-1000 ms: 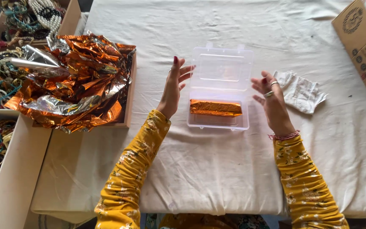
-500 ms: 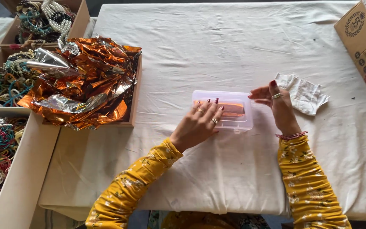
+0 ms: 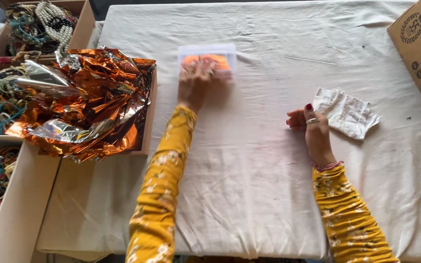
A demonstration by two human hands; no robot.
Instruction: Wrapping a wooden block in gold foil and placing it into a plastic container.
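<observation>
- While it sits in the upper middle of the frame, the clear box [image 3: 206, 54] is lidded, with an orange bundle [image 3: 205, 61] inside: packing looks done.
- Left hand [image 3: 198, 80] lies flat on the box with its grip spread, clasping nothing.
- Right hand [image 3: 312, 127] rests loosely curled on the desk [image 3: 249, 185], empty, beside a white cloth [image 3: 345, 113].
- Orange foil [image 3: 91, 100] fills a carton at left.

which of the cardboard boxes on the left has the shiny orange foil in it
The cardboard box nearest the left hand holds the orange foil; the other boxes hold beads and coloured cords.
</observation>
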